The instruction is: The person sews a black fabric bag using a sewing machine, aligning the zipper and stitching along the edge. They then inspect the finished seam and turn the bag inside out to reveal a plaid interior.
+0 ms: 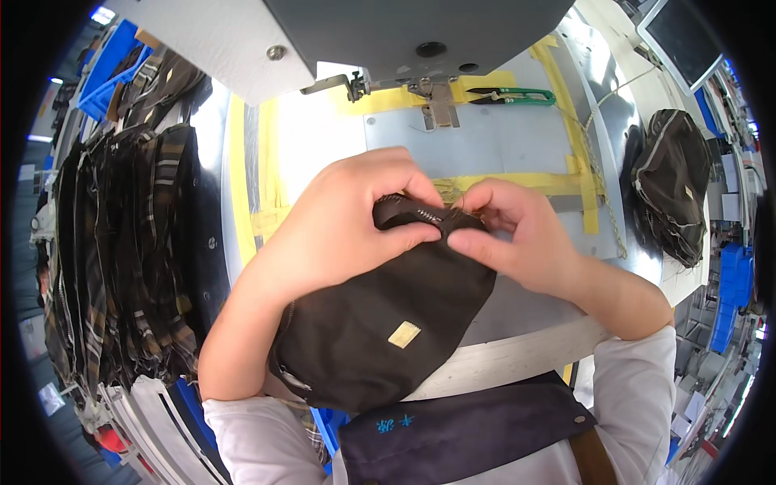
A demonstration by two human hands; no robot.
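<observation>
A dark brown fabric piece (364, 315) with a small cream label (404, 334) hangs over the front of the machine bed, its lower end reaching down to my apron. My left hand (356, 214) pinches its upper edge between thumb and fingers. At the same edge, close beside it, my right hand (521, 230) also pinches the cloth. Between the two thumbs the edge is folded, and a short zipper-like row of stitches (427, 216) shows there. Part of the fold is hidden by my fingers.
A sewing machine head (420, 40) overhangs the far side, its presser foot (440, 109) above the taped bed. Green-handled thread snips (509, 96) lie right of it. Dark plaid pieces (121, 250) hang at left. Another dark piece (675, 186) rests at right, below a screen (679, 40).
</observation>
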